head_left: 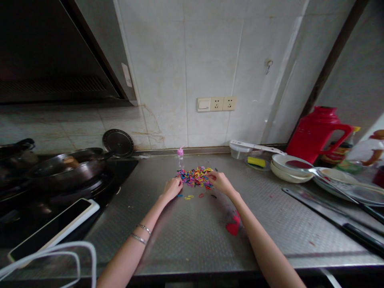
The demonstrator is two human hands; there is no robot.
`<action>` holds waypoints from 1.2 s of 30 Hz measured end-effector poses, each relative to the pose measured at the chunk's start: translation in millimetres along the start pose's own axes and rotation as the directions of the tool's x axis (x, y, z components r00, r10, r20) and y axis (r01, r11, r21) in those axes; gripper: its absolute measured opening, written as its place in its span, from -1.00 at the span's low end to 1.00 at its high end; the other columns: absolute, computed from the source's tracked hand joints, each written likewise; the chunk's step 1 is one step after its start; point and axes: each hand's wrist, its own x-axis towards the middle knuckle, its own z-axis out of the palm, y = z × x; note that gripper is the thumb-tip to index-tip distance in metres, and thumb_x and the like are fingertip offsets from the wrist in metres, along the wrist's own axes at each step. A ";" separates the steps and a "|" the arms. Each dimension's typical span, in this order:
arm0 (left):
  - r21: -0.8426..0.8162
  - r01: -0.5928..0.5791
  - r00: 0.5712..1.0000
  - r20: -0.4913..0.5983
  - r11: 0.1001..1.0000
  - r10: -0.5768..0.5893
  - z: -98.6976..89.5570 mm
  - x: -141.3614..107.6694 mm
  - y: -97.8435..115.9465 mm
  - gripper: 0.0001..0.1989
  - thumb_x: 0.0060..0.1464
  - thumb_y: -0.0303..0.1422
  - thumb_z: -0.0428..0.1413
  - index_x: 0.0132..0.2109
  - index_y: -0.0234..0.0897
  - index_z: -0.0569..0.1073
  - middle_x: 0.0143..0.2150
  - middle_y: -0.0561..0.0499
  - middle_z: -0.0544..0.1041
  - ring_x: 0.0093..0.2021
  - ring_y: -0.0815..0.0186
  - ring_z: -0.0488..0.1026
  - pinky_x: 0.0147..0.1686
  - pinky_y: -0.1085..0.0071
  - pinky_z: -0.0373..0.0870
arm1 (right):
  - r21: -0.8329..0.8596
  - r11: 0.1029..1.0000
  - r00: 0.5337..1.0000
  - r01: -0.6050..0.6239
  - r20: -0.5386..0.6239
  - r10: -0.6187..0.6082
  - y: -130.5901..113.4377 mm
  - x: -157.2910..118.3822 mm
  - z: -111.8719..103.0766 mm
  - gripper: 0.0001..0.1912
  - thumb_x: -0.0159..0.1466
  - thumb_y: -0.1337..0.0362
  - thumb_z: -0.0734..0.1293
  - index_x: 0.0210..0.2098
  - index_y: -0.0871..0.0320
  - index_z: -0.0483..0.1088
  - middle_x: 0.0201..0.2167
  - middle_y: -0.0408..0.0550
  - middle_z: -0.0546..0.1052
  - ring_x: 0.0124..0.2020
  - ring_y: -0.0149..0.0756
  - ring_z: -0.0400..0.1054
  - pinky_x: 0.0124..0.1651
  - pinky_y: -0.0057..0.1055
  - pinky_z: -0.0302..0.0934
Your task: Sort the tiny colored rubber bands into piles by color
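Observation:
A heap of small, bright loops that look like rubber bands [196, 177] lies on the metal counter [192, 228]. My left hand [173, 188] rests at the heap's left edge with its fingers curled closed. At the right edge, my right hand [222, 182] has thumb and fingertips pinched together. What either hand holds, if anything, is too small to make out. A few loose bands [189, 197] lie in a row in front of the heap. Behind it stands a small clear bottle [180, 160] with a pink top.
A clear item with a red patch [233, 225] lies beside my right forearm. Leftward are a phone-like device [51, 228], a pan [69, 168] and the stove. Rightward are a yellow sponge [256, 161], bowls [288, 174], a long knife [318, 208] and a red thermos [315, 136].

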 end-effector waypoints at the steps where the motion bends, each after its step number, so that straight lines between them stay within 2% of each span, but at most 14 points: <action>1: -0.039 -0.007 1.000 -0.018 0.999 0.006 -2.2 0.0 -2.1 -0.82 0.06 -0.37 -0.06 -0.31 -0.27 0.43 -0.27 -0.07 0.48 -0.25 0.28 0.40 -0.28 0.43 0.25 | 0.002 1.000 1.000 0.005 -0.001 -0.005 0.3 -0.1 0.9 -0.78 0.07 0.33 0.17 -0.37 0.17 0.43 -0.64 -0.16 0.39 -0.59 -0.45 0.21 -0.49 -0.58 0.03; 5: -0.221 -0.118 0.989 -0.117 0.968 0.094 -16.3 3.1 -19.5 -0.84 0.01 -0.40 -0.03 -0.38 -0.33 0.43 -0.29 -0.06 0.45 -0.27 0.34 0.37 -0.22 0.44 0.26 | -0.007 1.000 1.000 0.010 0.019 -0.010 -1.0 -0.6 2.0 -0.78 0.06 0.33 0.18 -0.35 0.16 0.43 -0.64 -0.16 0.39 -0.60 -0.45 0.21 -0.50 -0.58 0.01; 8: -0.339 -0.171 0.982 -0.130 0.925 0.134 -27.0 5.9 -37.4 -0.85 -0.03 -0.38 0.00 -0.40 -0.35 0.43 -0.31 -0.05 0.44 -0.31 0.37 0.36 -0.25 0.46 0.28 | -0.038 0.999 1.000 0.012 0.027 -0.011 -3.6 -1.4 0.9 -0.78 0.06 0.33 0.18 -0.36 0.16 0.43 -0.63 -0.16 0.38 -0.60 -0.46 0.20 -0.49 -0.58 0.00; 14: -0.454 -0.055 0.998 -0.050 0.889 0.036 -35.5 5.9 -57.2 -0.80 -0.03 -0.31 -0.02 -0.38 -0.36 0.41 -0.45 0.00 0.46 -0.45 0.42 0.36 -0.39 0.50 0.28 | -0.050 0.999 0.999 0.016 0.035 -0.014 -2.8 -1.9 2.0 -0.79 0.07 0.30 0.17 -0.38 0.16 0.42 -0.64 -0.17 0.37 -0.60 -0.47 0.18 -0.47 -0.57 0.00; 18: -0.407 -0.080 0.997 -0.052 0.910 0.064 -35.4 5.5 -61.5 -0.85 -0.11 -0.35 0.02 -0.43 -0.37 0.41 -0.48 0.01 0.45 -0.46 0.42 0.36 -0.40 0.52 0.27 | -0.030 1.000 1.000 0.003 0.030 -0.002 1.4 -1.1 5.5 -0.77 0.06 0.29 0.17 -0.38 0.18 0.43 -0.67 -0.19 0.34 -0.63 -0.47 0.16 -0.47 -0.56 0.00; 22: -0.355 -0.104 0.992 0.029 0.929 0.122 -34.1 2.6 -61.5 -0.87 -0.15 -0.39 0.02 -0.45 -0.37 0.41 -0.51 0.02 0.44 -0.46 0.40 0.35 -0.41 0.52 0.25 | -0.009 1.000 0.999 0.019 0.038 -0.019 2.1 -1.7 6.3 -0.78 0.07 0.27 0.17 -0.42 0.18 0.41 -0.69 -0.21 0.33 -0.63 -0.47 0.16 -0.46 -0.56 0.01; 27: -0.332 -0.130 0.979 0.107 0.934 0.174 -31.6 -3.9 -51.1 -0.84 -0.12 -0.38 -0.01 -0.44 -0.36 0.42 -0.49 0.02 0.45 -0.46 0.40 0.35 -0.41 0.53 0.22 | 0.001 1.000 0.999 0.021 0.044 -0.021 2.7 -2.0 5.4 -0.80 0.06 0.27 0.17 -0.44 0.17 0.41 -0.69 -0.20 0.33 -0.63 -0.47 0.16 -0.46 -0.56 0.01; 32: -0.271 -0.199 0.956 0.159 0.942 0.247 -31.0 -11.8 -42.9 -0.82 -0.09 -0.36 -0.02 -0.42 -0.36 0.43 -0.47 0.01 0.46 -0.46 0.41 0.33 -0.40 0.53 0.19 | -0.014 1.000 0.999 0.000 0.042 0.001 4.7 -1.2 6.1 -0.77 0.06 0.29 0.18 -0.38 0.18 0.44 -0.65 -0.17 0.36 -0.61 -0.46 0.17 -0.48 -0.57 0.00; 36: -0.170 -0.208 0.953 0.187 0.963 0.239 -30.2 -24.2 -43.7 -0.84 -0.08 -0.35 -0.01 -0.42 -0.31 0.44 -0.43 0.01 0.47 -0.45 0.40 0.34 -0.43 0.54 0.16 | -0.024 1.000 0.996 0.009 0.092 -0.007 0.9 -0.9 5.9 -0.77 0.08 0.29 0.17 -0.41 0.19 0.44 -0.66 -0.17 0.35 -0.60 -0.47 0.16 -0.51 -0.58 -0.02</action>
